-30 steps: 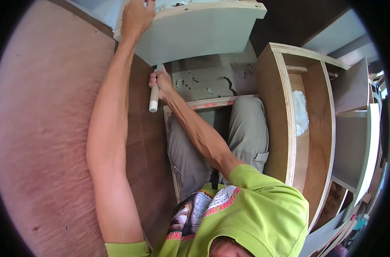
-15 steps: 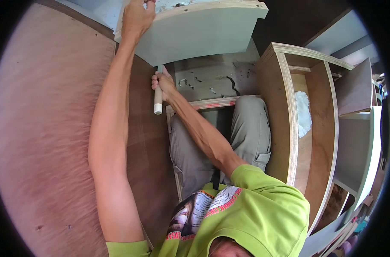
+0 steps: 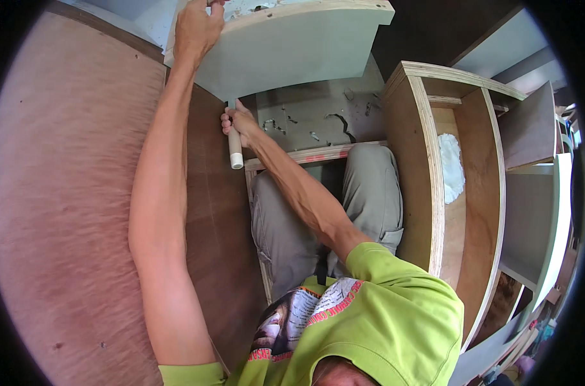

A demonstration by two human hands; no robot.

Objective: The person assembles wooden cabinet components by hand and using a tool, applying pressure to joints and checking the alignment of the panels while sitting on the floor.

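Observation:
Stretched far forward, my left hand (image 3: 199, 31) rests at the near left corner of a pale grey-green box-like panel (image 3: 286, 58) with a bare wood edge. Its fingers are curled, and the picture's top edge partly cuts them off; what they hold cannot be made out. Below that panel, my right hand (image 3: 242, 122) is wrapped round the pale cylindrical handle of a tool (image 3: 236, 148). The handle has a white end pointing toward me. A narrow flat part of the tool rises from my fist to the panel's lower edge, and its tip is hidden.
A large brown wooden board (image 3: 80, 193) fills the left side. To the right stands an open plywood cabinet frame (image 3: 427, 174) with a white patch (image 3: 451, 168) inside. My knees are within a wooden frame (image 3: 324, 153); dark scraps (image 3: 342, 123) lie on the grey surface beyond it.
The whole scene shifts slightly left as the view moves. Both hands stay at the same places on the panel and the tool handle.

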